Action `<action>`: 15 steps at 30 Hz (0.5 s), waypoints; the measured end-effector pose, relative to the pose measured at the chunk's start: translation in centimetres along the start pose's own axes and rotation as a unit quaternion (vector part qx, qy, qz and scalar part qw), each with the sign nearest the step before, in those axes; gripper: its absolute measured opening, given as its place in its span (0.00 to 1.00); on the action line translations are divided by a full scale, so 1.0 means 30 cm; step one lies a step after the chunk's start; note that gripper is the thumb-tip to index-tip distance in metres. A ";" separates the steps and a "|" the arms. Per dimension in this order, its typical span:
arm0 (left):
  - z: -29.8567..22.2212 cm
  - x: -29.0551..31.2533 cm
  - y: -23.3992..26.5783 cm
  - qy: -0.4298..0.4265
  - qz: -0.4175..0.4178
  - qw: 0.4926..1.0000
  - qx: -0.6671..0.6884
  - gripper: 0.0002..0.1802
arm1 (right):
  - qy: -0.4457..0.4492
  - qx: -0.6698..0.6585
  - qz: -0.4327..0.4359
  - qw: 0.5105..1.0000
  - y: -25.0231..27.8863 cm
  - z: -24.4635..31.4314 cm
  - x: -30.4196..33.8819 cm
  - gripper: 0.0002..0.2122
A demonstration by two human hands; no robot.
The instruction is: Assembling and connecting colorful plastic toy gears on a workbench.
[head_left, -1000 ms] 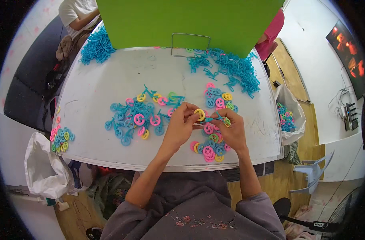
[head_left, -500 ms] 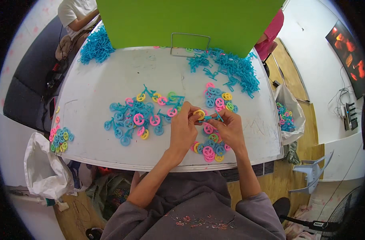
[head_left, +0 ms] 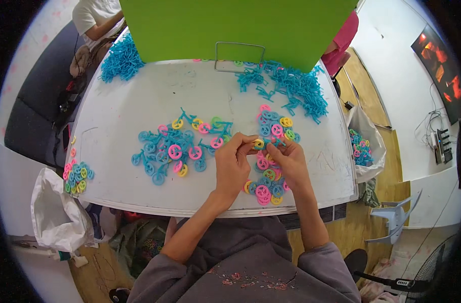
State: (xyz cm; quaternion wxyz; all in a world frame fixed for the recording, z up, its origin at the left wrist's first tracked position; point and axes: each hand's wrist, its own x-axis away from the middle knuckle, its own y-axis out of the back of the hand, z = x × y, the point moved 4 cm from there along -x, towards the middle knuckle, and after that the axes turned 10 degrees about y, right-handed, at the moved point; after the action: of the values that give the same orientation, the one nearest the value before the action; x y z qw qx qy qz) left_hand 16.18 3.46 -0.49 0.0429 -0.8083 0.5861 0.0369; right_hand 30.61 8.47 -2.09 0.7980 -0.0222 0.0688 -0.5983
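Observation:
Over the near right part of the white table (head_left: 114, 171), my two hands meet. My left hand (head_left: 232, 166) pinches a small yellow plastic spoked wheel (head_left: 259, 144). Close against it, my right hand (head_left: 293, 165) grips a teal plastic frame piece (head_left: 277, 143), mostly covered by the fingers. Whether wheel and frame are joined is hard to make out. Loose pink, blue, yellow and green wheels (head_left: 263, 191) lie beneath and beyond my hands. To the left sits a heap of teal frames with coloured wheels (head_left: 172, 149).
Teal frame pieces are piled at the far left (head_left: 122, 60) and far right (head_left: 303, 91). A green panel (head_left: 240, 30) stands across the back, a wire loop (head_left: 239, 57) before it. White sacks (head_left: 56, 214) hang at both sides. Two people sit beyond the table.
My hands have come closer together. The yellow wheel has shifted slightly right, and my right fingers now cover more of the teal frame piece.

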 end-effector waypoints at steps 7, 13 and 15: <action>-0.015 0.009 -0.012 -0.045 -0.019 0.999 -0.014 0.09 | -0.092 -0.118 0.036 0.988 0.006 -0.043 0.007 0.09; -0.013 0.012 -0.029 -0.028 -0.062 0.998 0.001 0.09 | 0.015 0.016 -0.057 0.998 -0.024 -0.009 0.026 0.07; -0.014 0.015 -0.022 -0.010 -0.054 0.998 0.003 0.09 | 0.045 0.051 -0.074 0.995 -0.027 0.014 0.035 0.06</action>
State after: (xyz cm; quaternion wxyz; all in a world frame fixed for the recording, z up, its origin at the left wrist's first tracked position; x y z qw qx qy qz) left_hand 16.96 3.20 -0.11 0.0532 -0.8383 0.5411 0.0410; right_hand 30.18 7.22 -1.65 0.7480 0.0405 0.0722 -0.6585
